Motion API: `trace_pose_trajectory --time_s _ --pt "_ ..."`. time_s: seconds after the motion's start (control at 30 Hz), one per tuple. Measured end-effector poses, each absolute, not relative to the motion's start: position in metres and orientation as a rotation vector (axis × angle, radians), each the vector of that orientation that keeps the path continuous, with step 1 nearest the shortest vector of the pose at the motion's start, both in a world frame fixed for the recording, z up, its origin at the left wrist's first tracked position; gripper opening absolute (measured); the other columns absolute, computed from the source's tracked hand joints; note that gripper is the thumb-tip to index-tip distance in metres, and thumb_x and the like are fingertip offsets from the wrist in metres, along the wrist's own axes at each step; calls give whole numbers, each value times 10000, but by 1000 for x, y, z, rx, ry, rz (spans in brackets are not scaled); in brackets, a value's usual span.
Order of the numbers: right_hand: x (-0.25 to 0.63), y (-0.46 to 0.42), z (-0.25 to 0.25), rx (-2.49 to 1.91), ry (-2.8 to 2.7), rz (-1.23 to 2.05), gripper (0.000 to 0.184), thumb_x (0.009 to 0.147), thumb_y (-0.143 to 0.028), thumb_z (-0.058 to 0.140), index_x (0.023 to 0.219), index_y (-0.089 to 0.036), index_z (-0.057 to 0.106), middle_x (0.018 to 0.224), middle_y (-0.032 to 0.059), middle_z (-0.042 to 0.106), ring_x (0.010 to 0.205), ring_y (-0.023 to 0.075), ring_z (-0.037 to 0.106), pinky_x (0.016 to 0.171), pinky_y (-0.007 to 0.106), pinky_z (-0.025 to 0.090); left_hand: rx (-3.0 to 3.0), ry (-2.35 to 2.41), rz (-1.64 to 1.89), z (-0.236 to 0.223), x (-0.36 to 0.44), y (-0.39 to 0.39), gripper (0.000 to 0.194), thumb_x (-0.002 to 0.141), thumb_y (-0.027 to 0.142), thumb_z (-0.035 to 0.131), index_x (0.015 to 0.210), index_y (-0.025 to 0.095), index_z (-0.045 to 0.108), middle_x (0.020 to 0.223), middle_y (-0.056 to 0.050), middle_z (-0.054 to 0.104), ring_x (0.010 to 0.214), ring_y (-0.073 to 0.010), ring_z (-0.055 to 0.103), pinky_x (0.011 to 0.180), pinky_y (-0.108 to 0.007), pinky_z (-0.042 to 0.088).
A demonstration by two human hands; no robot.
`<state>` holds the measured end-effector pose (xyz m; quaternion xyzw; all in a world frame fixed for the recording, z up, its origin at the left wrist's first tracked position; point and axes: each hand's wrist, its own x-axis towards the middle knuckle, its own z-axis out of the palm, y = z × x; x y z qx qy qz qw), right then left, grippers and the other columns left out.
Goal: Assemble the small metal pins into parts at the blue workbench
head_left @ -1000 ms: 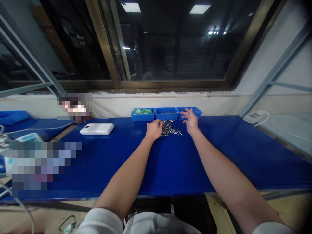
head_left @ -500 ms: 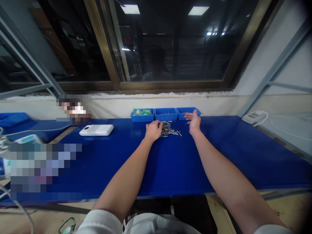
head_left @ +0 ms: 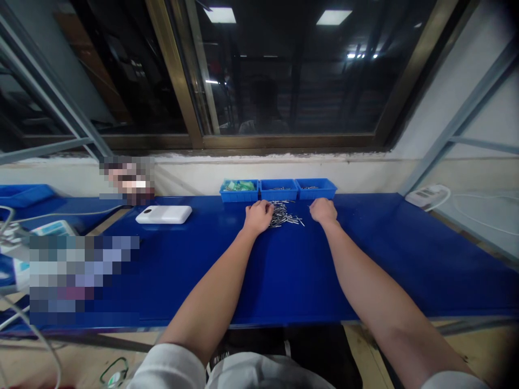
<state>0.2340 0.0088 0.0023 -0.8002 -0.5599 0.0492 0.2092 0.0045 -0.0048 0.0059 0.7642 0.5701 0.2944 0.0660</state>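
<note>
A loose pile of thin, shiny metal pins [head_left: 283,215] lies on the blue tabletop. My left hand [head_left: 258,217] rests at the pile's left edge, its fingers curled in against the pins; what they hold, if anything, is hidden. To the right of the pile, my right hand [head_left: 323,210] is closed just above the table, in front of the right blue bin [head_left: 316,195]. Something small and pale shows at its fingertips, too small to name. The middle blue bin [head_left: 279,195] and right bin hold a few thin metal pieces.
A left blue bin [head_left: 239,198] contains green packets. Further left lies a white power bank-like device [head_left: 164,214]. A white power strip [head_left: 427,195] with a cable sits at the right edge. Metal frame posts and a window stand behind the table [head_left: 284,281].
My right hand has gone from spread fingers to a closed hand and dropped slightly, away from the right bin's front. My left hand stays at the pile. The view has shifted slightly.
</note>
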Motion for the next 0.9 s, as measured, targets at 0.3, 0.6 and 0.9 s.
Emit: trace_pose_trajectory --time_s 0.3,0.6,0.9 --pt "191 10 2 -1187 -1793 681 160 739 -325 616 769 -170 648 755 36 676 708 152 610 723 287 471 2555 1341 958 6 9 -9 285 899 316 470 1152 219 555 1118 -48 647 1084 -195 554 926 -351 354" --pt "179 -1 9 -1005 -1586 947 343 662 -492 692 763 -170 632 666 23 655 603 129 569 608 267 444 2567 1384 964 9 7 -7 250 918 270 411 896 206 651 907 -42 691 906 -181 611 867 -330 377" --pt "188 5 10 -1173 -1384 991 506 700 -639 594 582 -147 601 499 37 580 428 82 450 419 210 327 2260 1529 1251 9 4 -5 283 894 371 442 1018 196 627 1007 -48 679 961 -186 603 877 -316 407"
